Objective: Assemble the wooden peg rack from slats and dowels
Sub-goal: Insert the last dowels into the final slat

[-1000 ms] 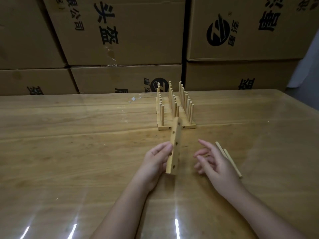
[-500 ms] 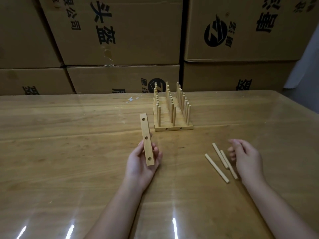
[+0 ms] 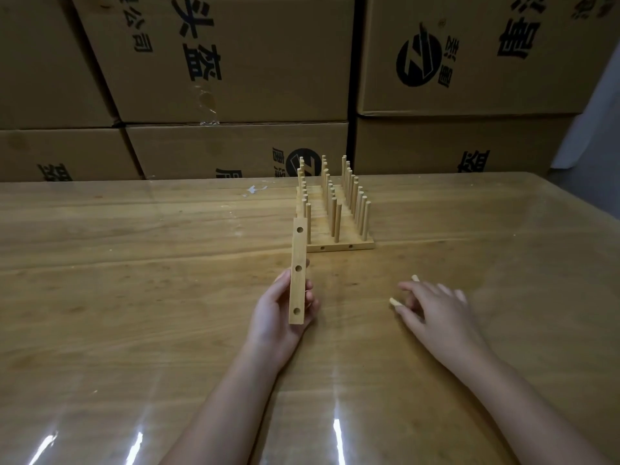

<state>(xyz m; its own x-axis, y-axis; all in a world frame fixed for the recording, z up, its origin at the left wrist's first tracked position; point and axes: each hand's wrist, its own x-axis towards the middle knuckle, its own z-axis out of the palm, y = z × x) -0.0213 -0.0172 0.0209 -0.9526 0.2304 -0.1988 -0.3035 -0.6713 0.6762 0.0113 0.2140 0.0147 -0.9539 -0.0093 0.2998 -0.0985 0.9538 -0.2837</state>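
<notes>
The loose dowels [image 3: 393, 301] are round and could roll across the glossy surface [image 3: 134, 263] if the right hand [image 3: 436, 308] fumbles them. It lies over them, blurred, so I cannot tell whether it grips one. The left hand [image 3: 280, 313] holds the slat [image 3: 299, 250] upright, just near of the part-built rack [image 3: 335, 226], left of the dowels.

Storeroom — stacked printed cartons [image 3: 235, 58], worktable [image 3: 134, 263]
</notes>
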